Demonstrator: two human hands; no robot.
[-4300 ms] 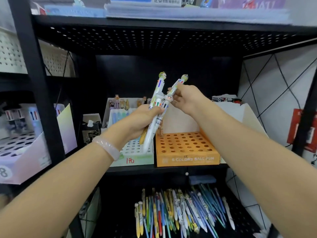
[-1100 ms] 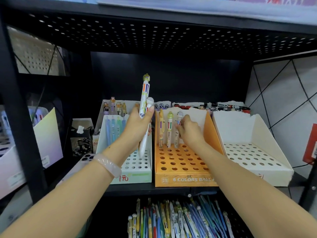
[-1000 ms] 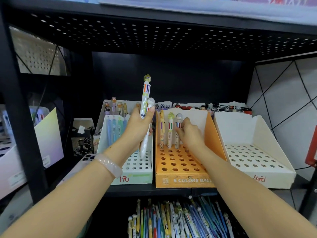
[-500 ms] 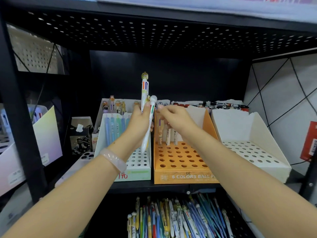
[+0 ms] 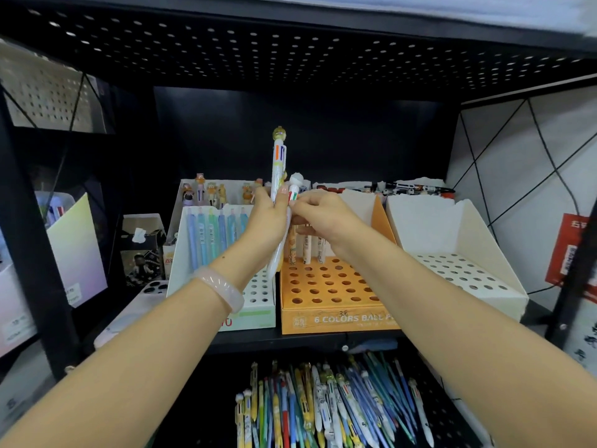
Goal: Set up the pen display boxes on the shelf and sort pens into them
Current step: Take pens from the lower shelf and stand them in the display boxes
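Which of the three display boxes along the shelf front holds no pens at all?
The white display box on the right: its holes are all bare, while the orange box and the left box hold upright pens.

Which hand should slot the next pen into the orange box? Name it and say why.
Right. The right hand already pinches the shorter pen that the left hand holds, and it hovers directly over the orange box. The left hand grips the pens as a supply.

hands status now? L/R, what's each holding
Left hand: closed around two multicolour pens, held upright.
Right hand: fingertips pinching the shorter white-capped pen in the left hand's bundle.
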